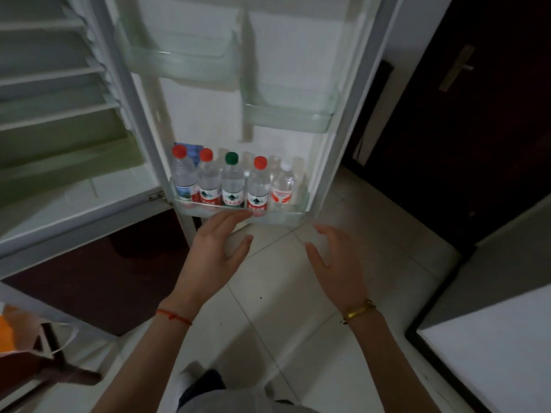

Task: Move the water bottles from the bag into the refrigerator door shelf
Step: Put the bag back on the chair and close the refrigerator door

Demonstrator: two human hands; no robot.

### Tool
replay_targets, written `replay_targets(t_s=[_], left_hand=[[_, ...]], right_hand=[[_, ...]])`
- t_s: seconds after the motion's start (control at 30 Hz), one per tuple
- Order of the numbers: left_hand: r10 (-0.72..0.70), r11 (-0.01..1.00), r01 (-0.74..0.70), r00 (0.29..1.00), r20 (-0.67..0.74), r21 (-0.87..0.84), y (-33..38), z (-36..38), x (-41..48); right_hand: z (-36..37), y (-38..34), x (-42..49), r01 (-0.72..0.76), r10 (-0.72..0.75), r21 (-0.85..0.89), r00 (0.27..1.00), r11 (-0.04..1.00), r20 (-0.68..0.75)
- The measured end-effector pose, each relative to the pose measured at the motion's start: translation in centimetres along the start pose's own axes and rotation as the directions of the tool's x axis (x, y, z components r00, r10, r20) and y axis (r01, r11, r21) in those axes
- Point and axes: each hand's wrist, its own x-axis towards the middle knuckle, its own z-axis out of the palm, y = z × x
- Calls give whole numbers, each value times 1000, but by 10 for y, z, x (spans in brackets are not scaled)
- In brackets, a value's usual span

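Observation:
The open refrigerator door's bottom shelf [286, 217] holds several water bottles upright in a row: three with red caps [184, 174], one with a green cap [232, 180] and one with a white cap [283, 186]. My left hand [217, 248] is open just below the shelf's front rim, fingertips close to it, holding nothing. My right hand [334, 257] is open too, lower and to the right, over the floor. An orange and white bag [18, 332] sits at the far left edge, its inside hidden.
Two clear door shelves [185, 61] [289, 114] hang above, with nothing in them. The fridge interior [53, 93] lies to the left. A dark door [465, 99] stands at right and a white-topped counter [492, 353] at lower right. Pale tiled floor lies below.

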Motion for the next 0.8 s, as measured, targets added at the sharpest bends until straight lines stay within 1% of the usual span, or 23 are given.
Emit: replay_targets(t_s=[0.1,0.2,0.43,0.53,0.67,0.8], left_hand=[[30,999,-31,998,50,24,13,15,11],[44,996,-49,996,82,68,22,29,24],[150,978,-161,984,92,133,32,63,68],[203,966,-204,979,25,160,39,72,97],[271,943,-248,959,-83,220,47,80,143],[309,924,-243,929,-202,297,66,83,178]], right_hand=[[-13,17,5,16,-18,-78,1000,997,-22],[-23,31,11,10,-15,-121,999,993,-41],[-42,69,45,-10,-9,-250,997,968,-73],[-50,82,77,-8,-10,-242,997,970,-75],[-62,96,132,14,-43,-250,993,968,-111],[-76,99,184,88,-126,-185,971,979,-205]])
